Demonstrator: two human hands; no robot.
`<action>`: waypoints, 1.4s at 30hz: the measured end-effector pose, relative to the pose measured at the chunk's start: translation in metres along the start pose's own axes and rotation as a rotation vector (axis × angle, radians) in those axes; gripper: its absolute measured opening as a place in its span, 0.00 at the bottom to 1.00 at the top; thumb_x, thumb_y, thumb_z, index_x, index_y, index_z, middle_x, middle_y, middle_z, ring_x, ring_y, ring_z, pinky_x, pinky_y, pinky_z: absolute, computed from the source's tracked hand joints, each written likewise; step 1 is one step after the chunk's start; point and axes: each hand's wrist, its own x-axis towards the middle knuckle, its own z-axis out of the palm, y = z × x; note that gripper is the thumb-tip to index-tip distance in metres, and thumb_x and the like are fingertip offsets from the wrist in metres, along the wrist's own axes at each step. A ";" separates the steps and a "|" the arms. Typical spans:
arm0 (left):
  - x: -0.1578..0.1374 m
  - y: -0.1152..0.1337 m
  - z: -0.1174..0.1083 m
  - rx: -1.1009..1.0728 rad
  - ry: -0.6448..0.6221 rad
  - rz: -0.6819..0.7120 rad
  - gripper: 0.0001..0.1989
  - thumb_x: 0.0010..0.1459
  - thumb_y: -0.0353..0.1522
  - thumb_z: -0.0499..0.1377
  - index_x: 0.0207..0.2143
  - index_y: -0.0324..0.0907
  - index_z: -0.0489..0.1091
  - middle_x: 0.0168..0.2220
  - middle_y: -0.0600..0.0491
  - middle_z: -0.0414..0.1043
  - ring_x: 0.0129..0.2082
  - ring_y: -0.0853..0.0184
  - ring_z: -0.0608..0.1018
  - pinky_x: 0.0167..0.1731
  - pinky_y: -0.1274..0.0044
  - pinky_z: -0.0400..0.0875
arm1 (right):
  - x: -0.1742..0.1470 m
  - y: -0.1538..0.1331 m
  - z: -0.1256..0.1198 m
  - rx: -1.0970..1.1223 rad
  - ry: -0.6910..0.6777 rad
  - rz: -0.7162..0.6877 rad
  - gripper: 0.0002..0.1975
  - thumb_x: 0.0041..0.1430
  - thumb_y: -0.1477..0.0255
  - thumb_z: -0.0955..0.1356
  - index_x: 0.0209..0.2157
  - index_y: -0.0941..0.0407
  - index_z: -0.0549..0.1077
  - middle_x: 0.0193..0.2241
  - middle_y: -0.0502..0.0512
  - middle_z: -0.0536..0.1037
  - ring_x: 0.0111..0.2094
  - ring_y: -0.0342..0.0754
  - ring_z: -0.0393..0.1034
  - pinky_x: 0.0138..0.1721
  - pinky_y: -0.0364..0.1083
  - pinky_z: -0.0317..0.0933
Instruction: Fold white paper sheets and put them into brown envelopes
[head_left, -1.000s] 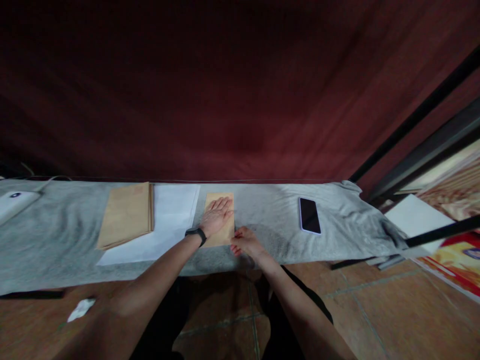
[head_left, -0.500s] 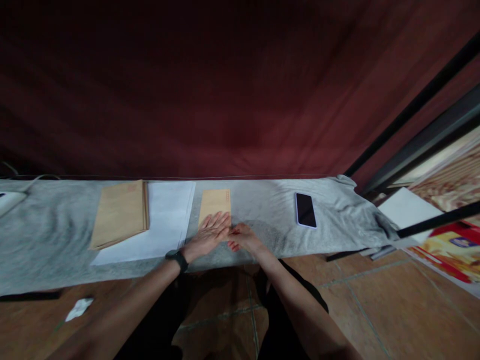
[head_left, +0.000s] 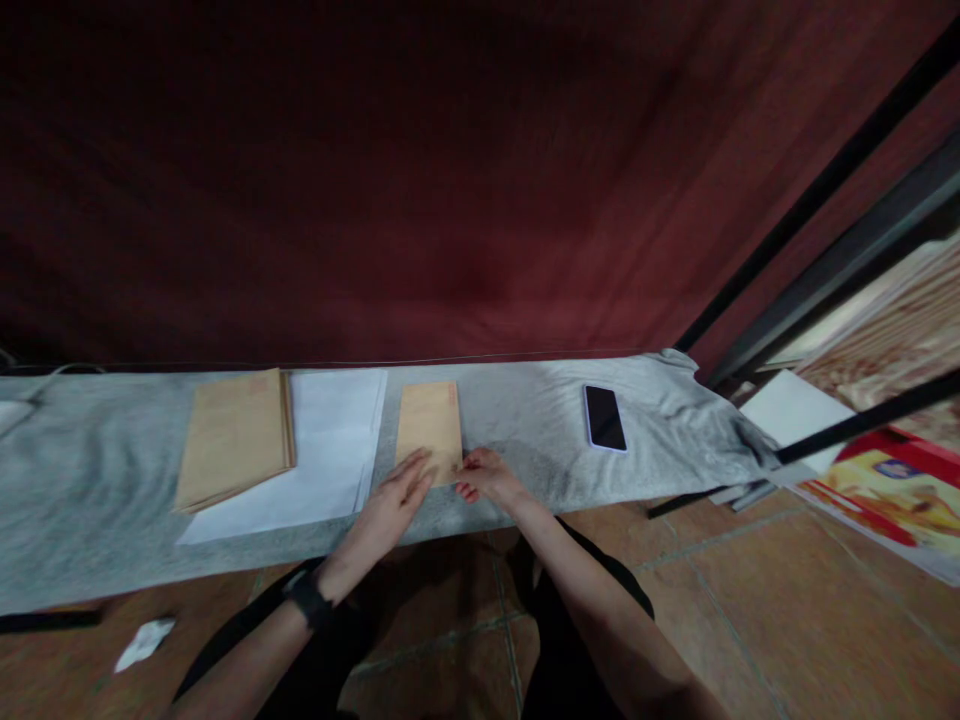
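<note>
A tan paper envelope [head_left: 429,415] with small red print at its upper right lies flat on the grey cloth in front of me. My left hand [head_left: 391,505], a dark watch on its wrist, rests with extended fingers over the envelope's lower left part. At the lower right corner, my right hand [head_left: 487,475] pinches the envelope's edge between thumb and curled fingers. To the left, a stack of similar envelopes [head_left: 236,435] overlaps white paper sheets [head_left: 334,450].
A phone [head_left: 604,418] lies face up to the right on the grey cloth [head_left: 525,410]. Behind hangs a dark red curtain [head_left: 450,220]. Black metal bars [head_left: 825,195] and a red printed box [head_left: 892,490] stand at the right. Crumpled white paper [head_left: 145,644] lies on the tiled floor.
My left hand has slid down and left toward the near edge of the envelope, uncovering more of it. My right hand stays at the same corner. The view has shifted slightly.
</note>
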 end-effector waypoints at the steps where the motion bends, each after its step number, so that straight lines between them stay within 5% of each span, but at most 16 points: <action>1: 0.009 -0.001 -0.003 -0.059 0.098 -0.073 0.27 0.65 0.45 0.52 0.60 0.41 0.69 0.64 0.45 0.68 0.65 0.59 0.67 0.65 0.66 0.60 | 0.001 -0.001 -0.002 0.009 0.004 0.008 0.11 0.51 0.68 0.74 0.24 0.51 0.67 0.15 0.47 0.74 0.18 0.47 0.69 0.22 0.45 0.64; 6: 0.046 0.006 -0.007 -0.488 0.219 -0.486 0.33 0.55 0.40 0.63 0.62 0.39 0.65 0.55 0.42 0.74 0.55 0.55 0.76 0.54 0.66 0.70 | 0.006 -0.011 -0.024 0.113 0.057 -0.003 0.10 0.52 0.69 0.73 0.28 0.51 0.66 0.18 0.43 0.74 0.18 0.42 0.67 0.21 0.40 0.62; 10: 0.057 0.012 -0.003 -0.747 0.265 -0.621 0.33 0.53 0.37 0.65 0.60 0.39 0.65 0.48 0.44 0.77 0.46 0.60 0.80 0.42 0.73 0.74 | 0.003 -0.016 -0.046 0.134 0.088 -0.026 0.11 0.50 0.68 0.72 0.30 0.52 0.65 0.17 0.41 0.73 0.18 0.41 0.66 0.21 0.39 0.61; 14: 0.054 0.009 0.000 -0.861 0.240 -0.625 0.30 0.49 0.37 0.68 0.55 0.40 0.70 0.41 0.48 0.79 0.40 0.63 0.81 0.36 0.75 0.72 | -0.004 -0.020 -0.061 0.169 0.087 -0.059 0.14 0.47 0.64 0.74 0.30 0.52 0.66 0.19 0.43 0.75 0.20 0.41 0.67 0.24 0.40 0.64; 20: 0.058 0.012 -0.003 -0.934 -0.061 -0.550 0.29 0.37 0.42 0.72 0.42 0.39 0.77 0.40 0.47 0.81 0.32 0.65 0.79 0.30 0.76 0.69 | -0.010 -0.025 -0.065 0.223 0.088 -0.041 0.20 0.41 0.58 0.77 0.31 0.53 0.69 0.21 0.45 0.77 0.22 0.42 0.69 0.24 0.41 0.64; 30: 0.069 0.028 -0.001 -0.879 -0.086 -0.422 0.31 0.38 0.45 0.71 0.45 0.39 0.77 0.45 0.44 0.81 0.39 0.60 0.80 0.31 0.76 0.68 | -0.008 -0.022 -0.050 0.399 0.118 0.005 0.22 0.37 0.58 0.80 0.31 0.57 0.76 0.26 0.49 0.78 0.25 0.43 0.72 0.30 0.43 0.70; 36: 0.072 0.027 0.004 -0.848 -0.156 -0.418 0.36 0.39 0.46 0.72 0.49 0.39 0.75 0.38 0.46 0.81 0.38 0.60 0.81 0.35 0.73 0.73 | -0.006 -0.023 -0.069 0.334 0.296 -0.044 0.17 0.44 0.59 0.77 0.26 0.55 0.72 0.23 0.47 0.75 0.24 0.43 0.70 0.28 0.44 0.70; 42: 0.074 0.023 0.002 -0.762 -0.133 -0.423 0.38 0.37 0.50 0.72 0.50 0.40 0.74 0.36 0.48 0.80 0.37 0.60 0.81 0.38 0.72 0.74 | -0.012 -0.022 -0.116 0.269 0.521 -0.076 0.15 0.45 0.61 0.74 0.26 0.54 0.68 0.20 0.44 0.70 0.22 0.41 0.66 0.26 0.42 0.69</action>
